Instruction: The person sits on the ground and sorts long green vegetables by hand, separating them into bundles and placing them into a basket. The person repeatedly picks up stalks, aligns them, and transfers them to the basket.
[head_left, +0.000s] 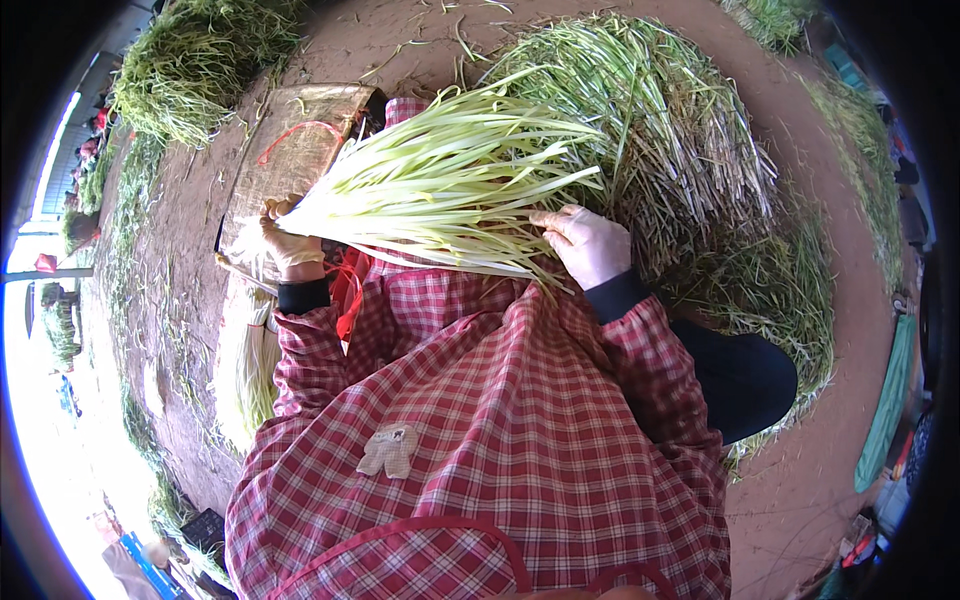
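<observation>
My left hand (289, 236), in a thin glove, grips the pale base of a large bunch of yellow-green leafy stalks (450, 180), which look like blanched chives. The leaves fan out to the right across my lap. My right hand (581, 240), also in a thin pale glove, touches the leaf tips at the right side; its fingers are bent, and whether they pinch a leaf cannot be told. Red ties (350, 300) hang beside my left wrist. Under my left forearm lies a tied pale bundle (255, 360) of similar stalks.
A brown board or sheet (292, 150) lies in front on the left, with a red string on it. At the right is a big heap of green leaves and dry stalks (675, 135). Another green heap (202, 67) stands at the upper left. Loose leaves litter the earthen floor (787, 517).
</observation>
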